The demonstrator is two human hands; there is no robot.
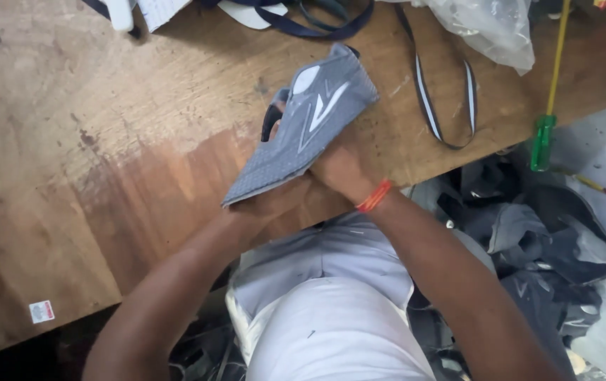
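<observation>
Grey mesh fabric with white stripe markings makes up the shoe upper (306,123), which is held tilted above the near edge of the wooden table (105,141), its narrow end pointing up and away and its wide, flat end hanging down toward the person. The left hand (274,201) is closed on the lower, wide end of the shoe upper from underneath, and a few fingers (274,113) show past the upper's far-left edge beside a dark opening. The right hand (342,169) grips the shoe upper from below on its right side, mostly hidden behind the fabric; an orange band (375,195) circles that wrist just below the upper.

Right of the shoe upper, a dark strap with a pale centre stripe (444,92) lies in a long loop on the table. Beyond the shoe upper, at the far edge, lie dark blue straps (317,21) and a crumpled clear plastic bag (490,25). Further right of the shoe upper, a green-handled tool with a yellow shaft (546,134) stands at the table's edge. Below and right of the shoe upper, off the table, sits a heap of grey and black shoe pieces (536,240). Far to the lower left of the shoe upper, a small red-and-white sticker (42,311) is stuck to the table.
</observation>
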